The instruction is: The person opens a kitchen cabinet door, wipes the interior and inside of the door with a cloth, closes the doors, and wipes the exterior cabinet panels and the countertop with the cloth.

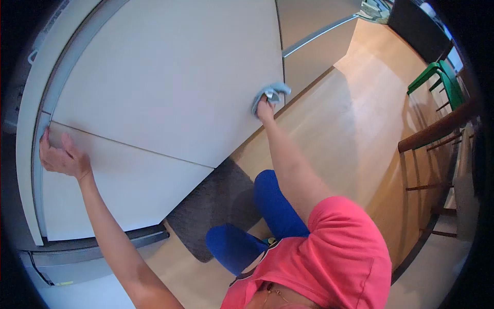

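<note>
A light blue cloth (279, 88) is bunched in my right hand (265, 109), whose fingers are closed around it. That cloth presses against the large white cabinet front (170, 67), close to its lower right corner. At the left, my left hand (64, 157) grips the edge of the smaller white cabinet front (118, 180), with its fingers bent over the edge and the thumb apart on the face. A thin seam divides the two white fronts just beside this hand. My fingertips are partly hidden at the groove.
A dark grey mat (211, 206) lies on the light floor (329, 134) by my blue-clad knees. Beige drawer fronts (314, 51) continue beyond the white ones. To the right stand a wooden chair (432, 129) and a green stool (447, 82). A grey-handled appliance (98, 252) is at lower left.
</note>
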{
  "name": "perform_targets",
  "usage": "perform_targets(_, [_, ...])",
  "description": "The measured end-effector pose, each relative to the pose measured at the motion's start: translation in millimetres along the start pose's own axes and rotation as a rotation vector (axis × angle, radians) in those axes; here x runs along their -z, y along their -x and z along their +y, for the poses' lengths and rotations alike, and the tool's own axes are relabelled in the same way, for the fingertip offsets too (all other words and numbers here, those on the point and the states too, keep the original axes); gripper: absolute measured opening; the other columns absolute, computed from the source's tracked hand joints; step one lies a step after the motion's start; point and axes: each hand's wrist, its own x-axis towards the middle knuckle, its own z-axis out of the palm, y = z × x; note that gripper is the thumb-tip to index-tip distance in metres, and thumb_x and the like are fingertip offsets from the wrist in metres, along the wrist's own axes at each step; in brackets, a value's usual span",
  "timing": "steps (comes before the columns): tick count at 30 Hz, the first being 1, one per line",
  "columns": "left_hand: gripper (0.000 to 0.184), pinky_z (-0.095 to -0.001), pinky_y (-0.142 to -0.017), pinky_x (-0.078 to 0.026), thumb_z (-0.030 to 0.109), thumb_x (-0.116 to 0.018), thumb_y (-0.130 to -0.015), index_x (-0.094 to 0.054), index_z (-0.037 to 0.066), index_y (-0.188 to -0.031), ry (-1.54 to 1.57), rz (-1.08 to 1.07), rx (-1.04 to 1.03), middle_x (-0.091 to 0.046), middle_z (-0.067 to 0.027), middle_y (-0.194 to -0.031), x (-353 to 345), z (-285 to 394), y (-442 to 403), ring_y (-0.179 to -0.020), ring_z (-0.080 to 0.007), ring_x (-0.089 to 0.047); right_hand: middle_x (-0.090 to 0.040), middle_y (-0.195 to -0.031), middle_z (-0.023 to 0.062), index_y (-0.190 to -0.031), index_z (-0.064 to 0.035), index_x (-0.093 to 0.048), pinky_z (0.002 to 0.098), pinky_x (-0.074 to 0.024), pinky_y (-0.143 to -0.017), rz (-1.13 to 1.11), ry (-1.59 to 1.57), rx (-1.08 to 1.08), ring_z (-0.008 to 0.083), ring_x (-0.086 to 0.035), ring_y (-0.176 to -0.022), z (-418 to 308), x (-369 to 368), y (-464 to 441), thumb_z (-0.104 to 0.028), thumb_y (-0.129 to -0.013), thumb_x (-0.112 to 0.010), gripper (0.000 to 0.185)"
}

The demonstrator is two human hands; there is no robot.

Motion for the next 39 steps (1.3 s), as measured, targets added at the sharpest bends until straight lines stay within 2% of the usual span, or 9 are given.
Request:
perform_targets(6, [0.039,-0.0363,-0.095,-0.025,0.035,-0.051,-0.085,-0.052,0.008,-0.113,-0.007,0.014,-0.024,-0.053,-0.0029,-0.113,0.3,1.2,-2.4,-0.109,-0.0205,-0.043,-0.047,-0.116,0.0174,-0.117,0.0034,-0.04,0.0371,-0.0331,-0.095,-0.091,-0.299,-0.104,0.0276,-0.044,-0.109,-0.9,-61.7,80.9,-0.029,-0.089,-0.044,0.043])
perform_targets(8, [0.039,-0.0362,-0.094,-0.025,0.035,-0.051,-0.085,-0.052,0.008,-0.113,-0.018,0.01,-0.017,-0.053,-0.0031,-0.113,0.2,2.0,-1.3,-0.109,-0.0205,-0.044,-0.028,-0.134,0.0155,-0.124,0.0006,-0.03,0.0382,-0.0174,-0.106,-0.095,-0.519,0.037,0.0279,-0.03,-0.123,-160.6,-62.8,130.9,-0.024,-0.085,-0.049,0.05])
perform_targets(10, [0.039,-0.0364,-0.094,-0.025,0.034,-0.051,-0.085,-0.053,0.007,-0.112,-0.036,-0.004,-0.016,-0.054,-0.0036,-0.112,1.5,1.2,0.3,-0.108,-0.0208,-0.044,-0.025,-0.134,0.0299,-0.124,0.0035,-0.034,0.0521,0.0023,-0.106,-0.028,-0.03,0.593,0.0471,-0.013,-0.129,-237.5,-73.8,157.7,-0.025,-0.071,-0.06,0.066])
perform_targets(11, [0.038,-0.0366,-0.094,-0.026,0.034,-0.051,-0.085,-0.053,0.007,-0.112,-0.034,0.001,-0.016,-0.054,-0.0038,-0.112,1.4,2.2,0.4,-0.108,-0.0211,-0.045,-0.027,-0.134,0.0303,-0.123,0.002,-0.041,0.0552,-0.0006,-0.106,-0.668,0.229,0.599,0.0504,-0.012,-0.128,-304.6,-23.7,146.5,-0.022,-0.062,-0.061,0.068])
perform_targets(15, [0.037,-0.0372,-0.094,-0.027,0.033,-0.051,-0.085,-0.055,0.007,-0.111,-0.037,0.01,-0.011,-0.054,-0.0043,-0.11,1.4,1.4,-0.6,-0.107,-0.0219,-0.045,-0.028,-0.137,0.0246,-0.118,-0.0017,-0.049,0.0535,-0.0067,-0.107,-0.432,-0.081,1.237,0.0371,-0.016,-0.133,-274.6,-40.5,125.3,-0.021,-0.06,-0.061,0.063])
perform_targets(25, [0.038,-0.0373,-0.092,-0.028,0.034,-0.049,-0.086,-0.054,0.006,-0.11,-0.052,0.021,-0.046,-0.055,-0.0057,-0.107,5.9,9.4,-3.3,-0.105,-0.0227,-0.046,-0.037,-0.13,0.022,-0.119,0.0017,-0.042,0.0426,-0.0256,-0.102,-0.417,0.534,0.228,0.0339,-0.029,-0.125,73.4,-59.4,75.2,-0.013,-0.082,-0.049,0.04])
perform_targets(28, [0.039,-0.0372,-0.091,-0.029,0.035,-0.048,-0.086,-0.054,0.005,-0.111,-0.12,-0.012,-0.055,-0.055,-0.0064,-0.107,2.7,-6.3,3.3,-0.104,-0.0239,-0.046,-0.034,-0.128,0.0265,-0.108,0.0009,-0.045,0.0468,-0.0224,-0.103,-0.105,-0.351,0.154,0.0384,-0.027,-0.125,-50.4,-63.7,83.0,-0.014,-0.075,-0.054,0.037])
perform_targets(32, [0.04,-0.0386,-0.09,-0.028,0.036,-0.045,-0.088,-0.053,0.003,-0.11,-0.03,0.022,-0.139,-0.056,-0.0082,-0.106,5.9,-4.1,0.4,-0.102,-0.0251,-0.046,-0.026,-0.134,0.0282,-0.114,0.0009,-0.039,0.0526,-0.0083,-0.107,-0.179,0.145,0.742,0.0454,-0.015,-0.129,-133.5,-23.1,84.7,-0.022,-0.069,-0.06,0.055])
perform_targets(39, [0.041,-0.0409,-0.089,-0.028,0.036,-0.047,-0.087,-0.052,0.003,-0.11,-0.188,-0.019,-0.104,-0.055,-0.0079,-0.107,6.0,-4.9,4.2,-0.104,-0.0257,-0.046,-0.04,-0.129,0.0218,-0.122,0.0054,-0.042,0.0376,-0.0255,-0.103,-0.101,-0.095,-0.137,0.032,-0.035,-0.122,88.0,0.0,56.7,-0.022,-0.086,-0.044,0.046])
